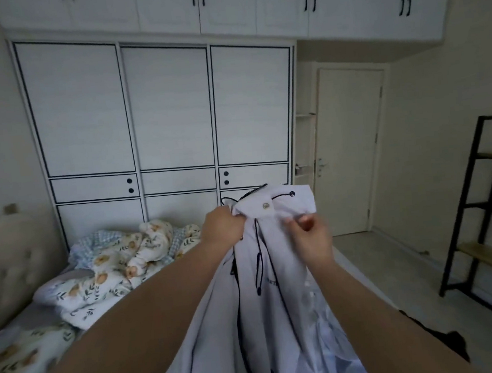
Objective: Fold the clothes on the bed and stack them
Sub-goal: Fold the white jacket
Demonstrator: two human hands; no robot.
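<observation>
A pale lilac-white jacket (279, 272) with black drawcords, a black zip and snap buttons hangs in front of me, lifted above the bed (27, 321). My left hand (223, 225) grips the jacket at its collar, near the zip's top. My right hand (311, 237) is just right of it, fingers curled, pinching the cloth below the collar flap. The jacket's lower part drops between my forearms and out of the frame's bottom. A light blue garment (341, 341) lies under it at the lower right.
A crumpled floral quilt (120, 256) and a padded headboard (10, 260) fill the bed's left side. A dark garment (449, 344) lies at the bed's right edge. White wardrobes (170, 118) stand behind, a door (351, 147) at the right, and a black shelf rack (490, 209) on the floor.
</observation>
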